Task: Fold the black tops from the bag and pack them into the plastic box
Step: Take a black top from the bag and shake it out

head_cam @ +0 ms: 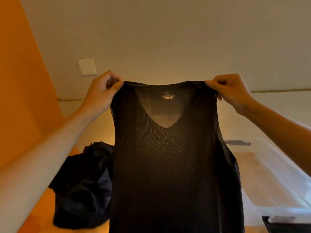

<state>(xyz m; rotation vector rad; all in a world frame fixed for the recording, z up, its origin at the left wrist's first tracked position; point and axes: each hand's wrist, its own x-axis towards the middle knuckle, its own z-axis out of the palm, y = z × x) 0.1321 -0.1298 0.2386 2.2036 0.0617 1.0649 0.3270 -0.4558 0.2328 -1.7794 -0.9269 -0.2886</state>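
Observation:
A black sleeveless V-neck top [170, 174] of thin mesh fabric hangs full length in front of me, neck label facing me. My left hand [102, 89] pinches its left shoulder strap and my right hand [230, 89] pinches its right shoulder strap, both raised at the same height. The black bag [84, 187], crumpled and dark, lies low at the left, partly behind the top. The clear plastic box [269, 174] stands at the right with its rim and black latches showing; I see only the floor through its bottom.
An orange wall [21, 98] runs along the left. A pale wall with a white switch plate [87, 66] is ahead. The wooden floor [42, 207] shows beneath the bag and box.

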